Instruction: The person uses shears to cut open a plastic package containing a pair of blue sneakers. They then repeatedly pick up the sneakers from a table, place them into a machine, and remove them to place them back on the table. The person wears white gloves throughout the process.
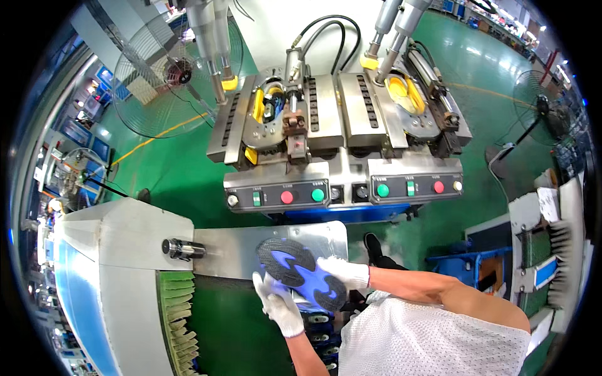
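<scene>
A shoe (301, 274) is held sole up over the metal plate, its black tread set with bright blue patches. My right hand (343, 271), in a white glove, is closed on the shoe's right side; the fingertips are partly hidden. My left hand (279, 305), gloved the same way, is at the shoe's lower left edge with fingers stretched and apart. Whether it touches the shoe I cannot tell. Below the shoe, several dark shoes (320, 338) are partly covered by my arms.
A metal plate (232, 250) juts from a white machine (135, 235) with a green-flapped opening (175, 319). Ahead stands a two-station press (342, 119) with a button panel (276, 194). Caged fans (179, 72) stand at both sides. A blue bin (464, 266) is at right.
</scene>
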Demonstrator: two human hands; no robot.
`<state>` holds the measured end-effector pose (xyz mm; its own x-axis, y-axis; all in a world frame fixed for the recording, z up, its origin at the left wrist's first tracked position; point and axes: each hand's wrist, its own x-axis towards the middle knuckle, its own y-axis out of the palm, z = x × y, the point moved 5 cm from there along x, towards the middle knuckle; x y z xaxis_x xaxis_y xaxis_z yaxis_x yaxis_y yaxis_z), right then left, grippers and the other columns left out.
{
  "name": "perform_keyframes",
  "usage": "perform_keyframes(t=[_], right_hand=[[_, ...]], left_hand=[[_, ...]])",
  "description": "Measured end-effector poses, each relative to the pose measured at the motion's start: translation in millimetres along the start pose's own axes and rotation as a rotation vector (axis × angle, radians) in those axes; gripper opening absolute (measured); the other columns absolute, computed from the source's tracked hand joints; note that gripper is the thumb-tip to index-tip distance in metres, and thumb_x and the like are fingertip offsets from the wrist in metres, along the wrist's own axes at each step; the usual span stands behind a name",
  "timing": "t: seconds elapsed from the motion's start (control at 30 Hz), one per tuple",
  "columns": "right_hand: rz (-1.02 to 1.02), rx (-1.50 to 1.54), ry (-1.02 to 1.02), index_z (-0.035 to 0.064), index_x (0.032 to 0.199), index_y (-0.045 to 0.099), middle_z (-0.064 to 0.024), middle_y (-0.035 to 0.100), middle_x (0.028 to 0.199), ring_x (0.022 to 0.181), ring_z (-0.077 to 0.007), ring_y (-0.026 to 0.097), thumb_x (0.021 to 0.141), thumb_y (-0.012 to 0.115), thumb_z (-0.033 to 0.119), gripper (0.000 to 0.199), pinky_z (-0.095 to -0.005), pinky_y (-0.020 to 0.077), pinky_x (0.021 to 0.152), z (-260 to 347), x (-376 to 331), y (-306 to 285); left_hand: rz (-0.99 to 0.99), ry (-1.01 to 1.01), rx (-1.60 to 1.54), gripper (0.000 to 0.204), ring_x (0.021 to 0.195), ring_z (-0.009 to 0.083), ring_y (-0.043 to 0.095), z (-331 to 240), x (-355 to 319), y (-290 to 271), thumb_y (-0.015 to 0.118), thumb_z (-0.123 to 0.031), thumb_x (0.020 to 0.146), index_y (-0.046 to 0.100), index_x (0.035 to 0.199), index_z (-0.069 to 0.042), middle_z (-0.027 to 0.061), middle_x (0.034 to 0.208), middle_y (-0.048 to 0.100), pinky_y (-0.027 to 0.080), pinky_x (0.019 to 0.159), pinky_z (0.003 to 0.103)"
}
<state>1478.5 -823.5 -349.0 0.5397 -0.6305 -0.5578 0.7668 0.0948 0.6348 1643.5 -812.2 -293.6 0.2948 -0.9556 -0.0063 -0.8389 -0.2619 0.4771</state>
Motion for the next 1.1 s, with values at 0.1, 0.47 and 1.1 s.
perform_keyframes(t=[0.1,0.47,1.1], right_hand=[[0.174,-0.192,-0.261,0.0018,0.149,0.049,-0.0132,0.064,0.137,0.116,-0.0226,0.063,0.103,0.056,0.045,0.063,-0.0359,0.0487,0.104,30.3,14.4,-40.2],[0.133,-0.014,-0.307,-0.0012,0.149,0.042,-0.0041,0.064,0.110,0.094,-0.0146,0.061,0.082,0.079,0.028,0.082,-0.0290,0.0508,0.084,184.1,-37.9,-171.0],[0.220,0.584,-0.463,-0.0002,0.151,0.041,-0.0268,0.058,0.137,0.122,-0.0454,0.060,0.063,0.093,0.032,0.107,-0.0603,0.0477,0.107,288.2,-74.3,-136.9]], left_hand=[[0.146,-0.210,-0.206,0.073,0.133,0.0306,0.052,7.0,51.8,73.4,0.066,-0.023,0.096,0.031,0.157,-0.002,0.0202,0.147,0.050,0.040,0.115,0.046],[0.260,-0.187,-0.300,0.071,0.111,0.0303,0.066,56.6,100.6,268.1,0.074,-0.042,0.092,0.045,0.139,0.002,0.0167,0.122,0.064,0.054,0.100,0.046],[0.531,0.315,1.547,0.080,0.131,0.0394,0.051,144.5,529.9,307.6,0.078,-0.034,0.082,0.042,0.148,-0.007,0.0221,0.141,0.052,0.043,0.108,0.046]])
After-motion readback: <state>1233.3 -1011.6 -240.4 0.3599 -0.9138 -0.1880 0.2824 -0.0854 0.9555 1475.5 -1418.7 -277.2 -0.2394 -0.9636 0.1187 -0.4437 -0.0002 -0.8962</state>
